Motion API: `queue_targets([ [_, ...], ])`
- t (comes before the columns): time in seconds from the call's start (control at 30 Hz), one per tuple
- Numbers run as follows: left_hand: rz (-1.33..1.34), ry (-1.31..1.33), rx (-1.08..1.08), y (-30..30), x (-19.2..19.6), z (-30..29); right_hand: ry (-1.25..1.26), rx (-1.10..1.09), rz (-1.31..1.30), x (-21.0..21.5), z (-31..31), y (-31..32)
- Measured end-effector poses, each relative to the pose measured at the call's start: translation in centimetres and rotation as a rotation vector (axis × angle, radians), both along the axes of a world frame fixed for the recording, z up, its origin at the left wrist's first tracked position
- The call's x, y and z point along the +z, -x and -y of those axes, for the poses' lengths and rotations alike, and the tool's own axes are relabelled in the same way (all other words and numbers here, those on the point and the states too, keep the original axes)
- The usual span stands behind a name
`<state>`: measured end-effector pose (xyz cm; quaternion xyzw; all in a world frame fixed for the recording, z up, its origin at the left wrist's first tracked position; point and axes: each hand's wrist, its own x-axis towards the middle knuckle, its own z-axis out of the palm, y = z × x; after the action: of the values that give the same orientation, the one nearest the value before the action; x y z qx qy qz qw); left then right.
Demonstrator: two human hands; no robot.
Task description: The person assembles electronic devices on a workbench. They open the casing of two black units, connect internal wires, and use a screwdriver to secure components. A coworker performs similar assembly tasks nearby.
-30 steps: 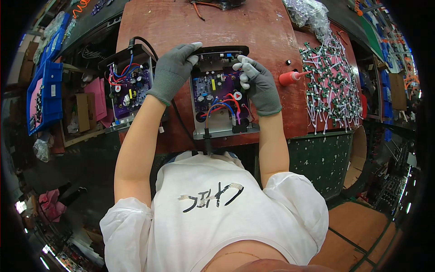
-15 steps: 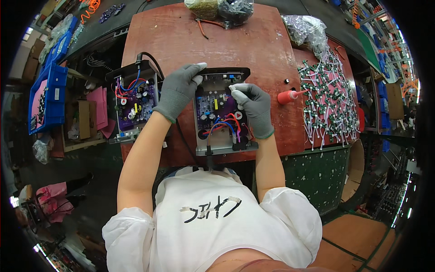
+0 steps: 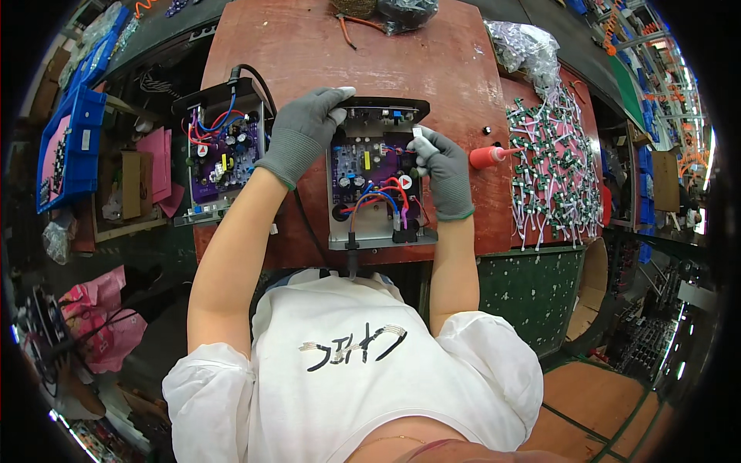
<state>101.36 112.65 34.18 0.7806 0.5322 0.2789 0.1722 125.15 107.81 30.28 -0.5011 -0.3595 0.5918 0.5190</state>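
Observation:
An open metal chassis (image 3: 378, 238) with a purple circuit board (image 3: 356, 163), coloured wires and a black end panel (image 3: 386, 101) lies in front of me. My left hand (image 3: 307, 130), in a grey glove with white fingertips, pinches the far left corner of that panel. Over the chassis's right side, my right hand (image 3: 445, 170), gloved alike, has its fingers drawn together in a pinch. A small white piece (image 3: 417, 132) shows at these fingertips; its kind is too small to make out. Left of this stands a second open chassis (image 3: 225, 154) with a similar board and a black cable.
A red squeeze bottle (image 3: 485, 157) lies on the red-brown table right of my right hand. Many small green boards with white leads (image 3: 554, 166) cover the table's right part, near a clear plastic bag (image 3: 525, 50). Blue bins (image 3: 81, 147) stand at the left.
My right hand's fingertips have shifted up a little and the white piece now stands out above them. My left hand stays on the panel corner. The whole view has shifted slightly.

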Motion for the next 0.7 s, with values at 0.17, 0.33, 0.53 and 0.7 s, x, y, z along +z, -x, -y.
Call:
queue_targets([
  [0.17, -0.015, 0.001, 0.0, 0.1, -0.1, -0.1, -0.015, 0.108, -0.18, 0.3, 0.1, -0.9],
  [0.33, -0.017, -0.021, 0.0, 0.0, -0.1, -0.1, -0.018, 0.159, -0.227, 0.0, 0.1, -1.1],
  [0.53, -0.006, -0.044, 0.0, 0.2, -0.5, -0.2, -0.065, 0.089, -0.182, 1.3, 0.5, -0.2],
  [0.7, -0.007, 0.005, 0.015, -0.1, 0.0, 0.0, -0.117, -0.047, 0.225, 1.5, 0.1, 1.4],
])
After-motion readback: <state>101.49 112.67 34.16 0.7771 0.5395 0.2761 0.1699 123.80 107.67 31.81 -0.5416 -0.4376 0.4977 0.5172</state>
